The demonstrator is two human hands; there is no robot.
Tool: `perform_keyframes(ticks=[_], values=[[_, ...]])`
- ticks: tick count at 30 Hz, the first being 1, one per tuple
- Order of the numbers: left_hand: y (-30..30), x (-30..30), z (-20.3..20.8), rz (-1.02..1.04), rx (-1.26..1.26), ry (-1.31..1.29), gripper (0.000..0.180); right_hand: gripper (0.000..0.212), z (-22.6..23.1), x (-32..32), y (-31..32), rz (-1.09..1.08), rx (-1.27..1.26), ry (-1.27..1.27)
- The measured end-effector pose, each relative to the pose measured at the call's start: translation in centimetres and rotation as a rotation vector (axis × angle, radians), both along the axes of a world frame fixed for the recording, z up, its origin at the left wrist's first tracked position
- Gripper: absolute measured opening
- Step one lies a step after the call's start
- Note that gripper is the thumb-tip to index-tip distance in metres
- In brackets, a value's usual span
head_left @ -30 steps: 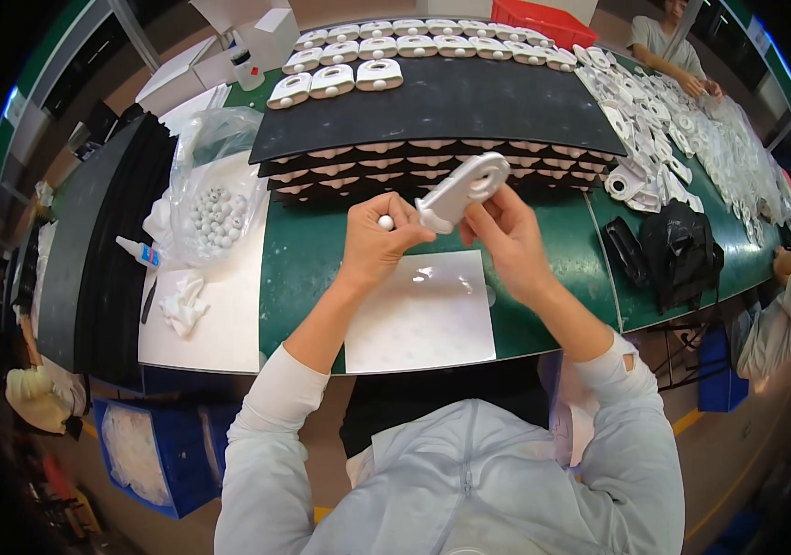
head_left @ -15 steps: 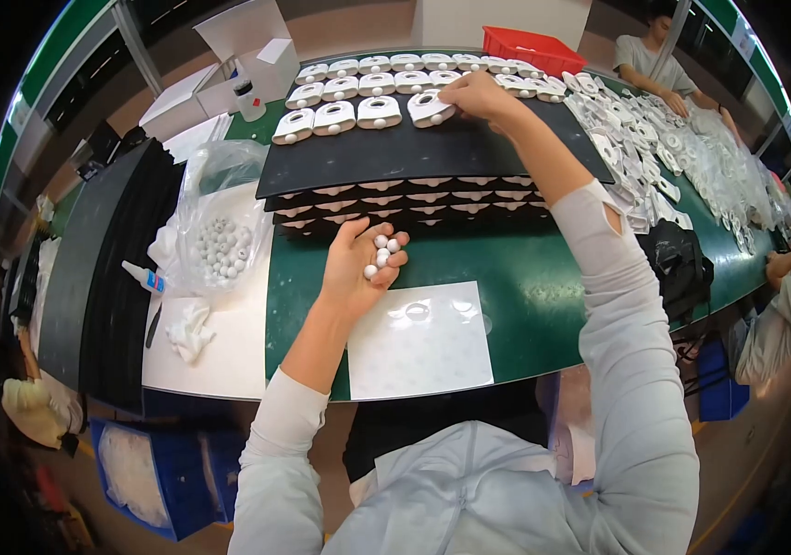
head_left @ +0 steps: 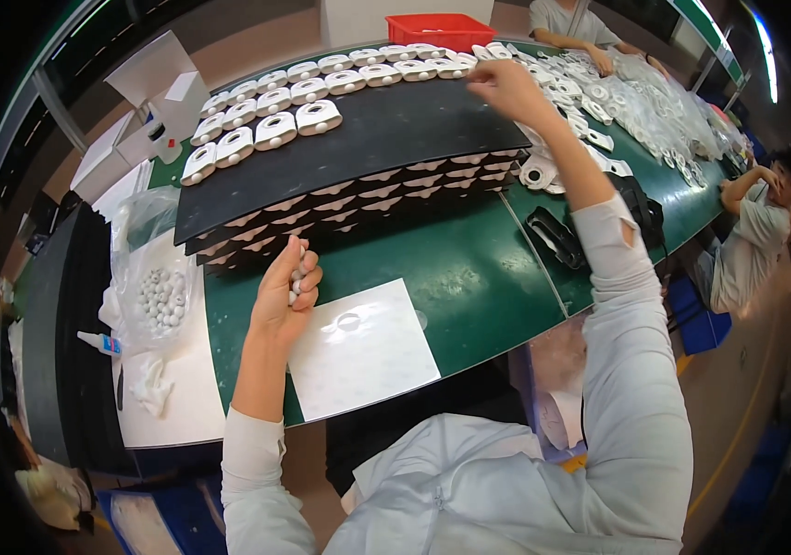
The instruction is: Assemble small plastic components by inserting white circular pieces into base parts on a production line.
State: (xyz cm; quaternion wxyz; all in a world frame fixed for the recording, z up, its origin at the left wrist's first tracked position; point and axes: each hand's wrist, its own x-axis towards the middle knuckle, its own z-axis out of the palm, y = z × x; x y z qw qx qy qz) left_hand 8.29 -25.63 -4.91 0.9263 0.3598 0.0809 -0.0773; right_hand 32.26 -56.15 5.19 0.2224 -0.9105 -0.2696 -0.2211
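Observation:
My left hand [head_left: 275, 294] is closed around several small white balls [head_left: 297, 276], just in front of a stack of black boards. My right hand [head_left: 512, 91] is over the right end of the top black board [head_left: 395, 120], fingers curled together beside the loose white parts; whether anything is between the fingertips is hidden. Rows of white plastic parts [head_left: 319, 117], each with a round opening and a white ball at its front, line the board's far side. The nearest row reaches about halfway along. More such parts show between the stacked boards.
A clear bag of white balls [head_left: 162, 298], a glue bottle [head_left: 99, 343] and a crumpled cloth [head_left: 150, 384] lie left. A white sheet [head_left: 363, 351] is on the green table [head_left: 469, 268]. Loose white parts [head_left: 590, 109] and a red bin [head_left: 442, 35] are beyond. Other people sit at right.
My right hand has let go of a white part in the nearest row and moved right, toward the loose parts. My left hand has closed further around the balls. The view has turned right.

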Motion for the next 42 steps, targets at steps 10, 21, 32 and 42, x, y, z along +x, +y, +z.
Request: perform_keyframes(ticks=[10, 21, 32, 42], values=[[-0.3, -0.5, 0.1, 0.003, 0.041, -0.057, 0.033, 0.059, -4.0, 0.4, -9.1, -0.736, -0.281, 0.237], [-0.2, -0.6, 0.1, -0.046, 0.076, -0.137, 0.031, 0.048, -5.9, 2.6, -11.3, -0.583, -0.057, 0.503], [-0.1, -0.7, 0.2, 0.053, 0.207, -0.093, 0.024, 0.016, -1.5, -13.1, -3.8, 0.026, 0.802, 0.059], [0.3, -0.2, -0.6, 0.0, 0.136, -0.198, 0.026, 0.015, -10.7, -22.8, 9.6, 0.53, 0.716, 0.969]])
